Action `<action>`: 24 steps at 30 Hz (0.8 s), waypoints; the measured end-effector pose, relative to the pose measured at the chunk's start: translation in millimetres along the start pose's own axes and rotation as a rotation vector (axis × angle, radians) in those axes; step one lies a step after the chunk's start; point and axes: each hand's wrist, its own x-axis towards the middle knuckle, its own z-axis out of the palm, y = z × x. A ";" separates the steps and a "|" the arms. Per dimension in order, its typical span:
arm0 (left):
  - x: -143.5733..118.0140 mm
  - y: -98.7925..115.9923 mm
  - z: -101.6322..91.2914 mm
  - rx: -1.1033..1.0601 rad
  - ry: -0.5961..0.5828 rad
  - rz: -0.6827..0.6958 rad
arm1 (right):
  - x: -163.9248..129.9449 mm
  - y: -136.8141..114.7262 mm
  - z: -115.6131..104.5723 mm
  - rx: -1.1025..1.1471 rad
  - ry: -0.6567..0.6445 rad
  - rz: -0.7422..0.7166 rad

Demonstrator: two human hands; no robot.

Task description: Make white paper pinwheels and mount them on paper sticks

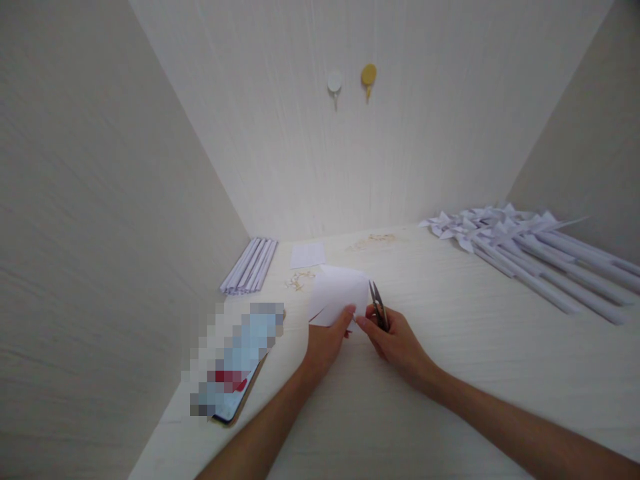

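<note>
A square white sheet of paper (pixel 340 293) is pinched by my left hand (pixel 327 340), thumb on top near its lower right corner. One slit shows at the sheet's lower left corner. In my right hand (pixel 397 340) is a pair of dark thread snips (pixel 379 305), blades pointing up and away beside the paper's right edge. The fingertips of that hand also reach the paper's near right corner, close to the left thumb. Whether they grip the paper too, I cannot tell.
Rolled paper sticks (pixel 250 267) lie at the left, a phone (pixel 245 367) nearer. Behind the sheet are another paper square (pixel 308 255), small fasteners (pixel 300 280) and more small pieces (pixel 375 240). Paper pinwheels (pixel 520 240) pile up at right. Two hooks (pixel 369 77) hang on the back wall.
</note>
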 end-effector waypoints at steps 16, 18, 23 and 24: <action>-0.6 -3.5 -0.5 0.047 -0.045 -0.009 | -1.0 -4.7 0.6 -0.008 -0.004 -0.020; -1.1 -2.9 -1.2 0.044 -0.046 -0.010 | -1.0 -4.2 0.3 0.011 -0.012 -0.013; -2.1 -0.6 -1.8 0.092 -0.027 -0.020 | -1.2 -4.3 0.5 0.063 -0.024 0.007; -2.2 -0.5 -1.7 0.086 -0.033 -0.017 | -1.4 -4.5 0.6 0.073 -0.024 0.013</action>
